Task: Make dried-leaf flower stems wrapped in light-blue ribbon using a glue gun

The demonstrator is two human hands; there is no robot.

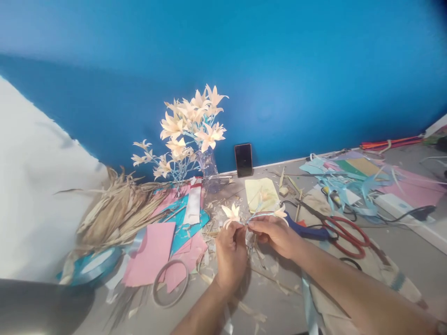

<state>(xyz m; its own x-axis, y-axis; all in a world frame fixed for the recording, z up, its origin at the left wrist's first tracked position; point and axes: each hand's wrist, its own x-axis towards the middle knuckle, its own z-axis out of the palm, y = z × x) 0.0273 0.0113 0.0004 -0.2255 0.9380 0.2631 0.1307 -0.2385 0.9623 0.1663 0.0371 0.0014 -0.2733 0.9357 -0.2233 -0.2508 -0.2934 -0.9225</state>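
Observation:
My left hand (pixel 231 251) and my right hand (pixel 277 234) meet in front of me, fingertips pinched close together on a handmade flower sprig. Its thin stem (pixel 261 214) is wrapped in light blue. One cream flower (pixel 231 214) stands above my left fingers, and another cream flower (pixel 280 212) shows beyond my right hand. A fainter bloom is over the yellow paper (pixel 254 195). The exact grip point is hidden by my fingers. Behind them, a clear vase (pixel 208 170) holds a bunch of similar cream flowers (pixel 195 111). Under my right hand lies a blue-handled tool (pixel 307 230).
Red-handled scissors (pixel 349 237) lie right of my hands. Dried husks (pixel 115 209), pink paper (pixel 150 253), a tape ring (pixel 170 284) and a blue ribbon roll (pixel 94 265) cover the left. A phone (pixel 243 159) leans on the blue wall. A white power strip (pixel 412 221) is at right.

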